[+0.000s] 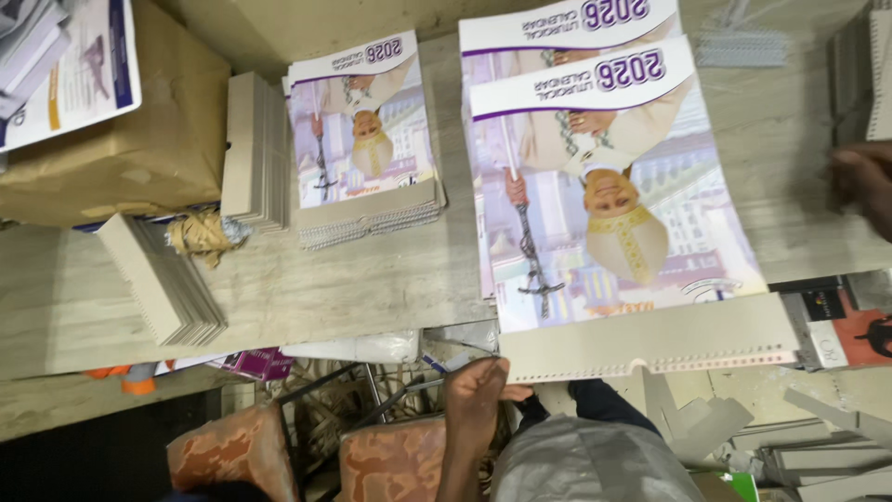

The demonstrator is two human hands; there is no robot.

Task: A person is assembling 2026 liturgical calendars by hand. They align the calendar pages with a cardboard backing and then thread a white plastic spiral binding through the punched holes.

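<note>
Left to right along the table (pixel 372 297): grey card strips (pixel 163 279), a small calendar stack (pixel 367 139), then the big calendar stack (pixel 604 186) at the near edge, with its punched backing board (pixel 650 339) overhanging.

Left hand (pixel 474 390) is curled at the board's near-left corner (pinching or only touching, can't tell). It looks like edge alignment, and anything further needs the punched holes lined up.

Right hand (pixel 864 181) is blurred at the right edge, so its grip is unreadable. Card offcuts (pixel 799 437) clutter the space below.

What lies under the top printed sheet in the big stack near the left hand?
Under the top printed sheet, a grey punched board sticks out near the left hand, and a second sheet shows beyond. Anything deeper is covered.
</note>
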